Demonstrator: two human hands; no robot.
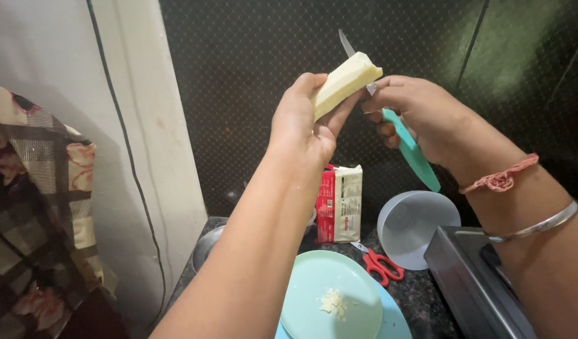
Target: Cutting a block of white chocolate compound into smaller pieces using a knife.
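Pale cheese block point(345, 81) gripped in my left hand point(301, 129); right hand point(420, 113) closed on teal-handled knife point(409, 147). Shaving step; next stroke, I judged, needed blade away from thumb, above green plate point(314, 276).

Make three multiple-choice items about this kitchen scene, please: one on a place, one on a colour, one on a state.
1. Where are the scissors?
A. on the counter, beside the green plate
B. in the left hand
C. inside the cup

2. What colour is the knife handle?
A. red
B. teal
C. black

3. What state is the pale block in?
A. lying on the plate
B. wrapped
C. held up in the left hand

Key: 1 A, red handles lie by the plate; 2 B, teal shows below the right hand; 3 C, fingers grip it, unwrapped.
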